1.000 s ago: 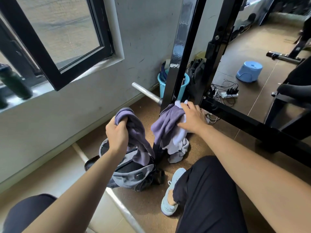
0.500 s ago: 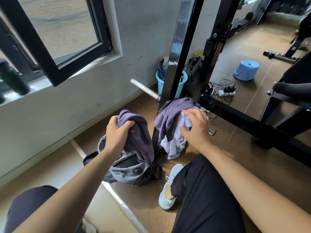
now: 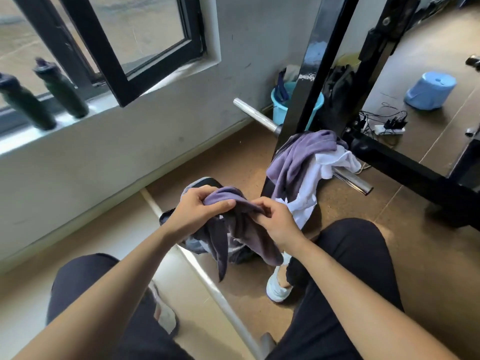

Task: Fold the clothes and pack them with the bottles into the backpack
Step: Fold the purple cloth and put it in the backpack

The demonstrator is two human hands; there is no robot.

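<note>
My left hand (image 3: pixel 197 211) grips the top of a purple garment (image 3: pixel 233 229), and my right hand (image 3: pixel 275 219) pinches the same cloth beside it. The garment hangs in front of me, above the grey backpack (image 3: pixel 192 242), which it mostly hides on the floor. A second purple garment (image 3: pixel 301 157) and a white one (image 3: pixel 319 178) hang bunched on a silver bar (image 3: pixel 348 178) by the black rack. Two dark green bottles (image 3: pixel 62 92) stand on the window sill at the left.
A black rack upright (image 3: pixel 306 81) and its floor beam (image 3: pixel 405 165) stand close on the right. A teal bucket (image 3: pixel 283 105), a blue upturned tub (image 3: pixel 431 90) and a power strip with cables (image 3: pixel 387 127) lie beyond. My knees and white shoe (image 3: pixel 279 289) are below.
My right hand has let go of the clothes on the bar and come across to the purple garment that my left hand holds. The view has tilted down and left.
</note>
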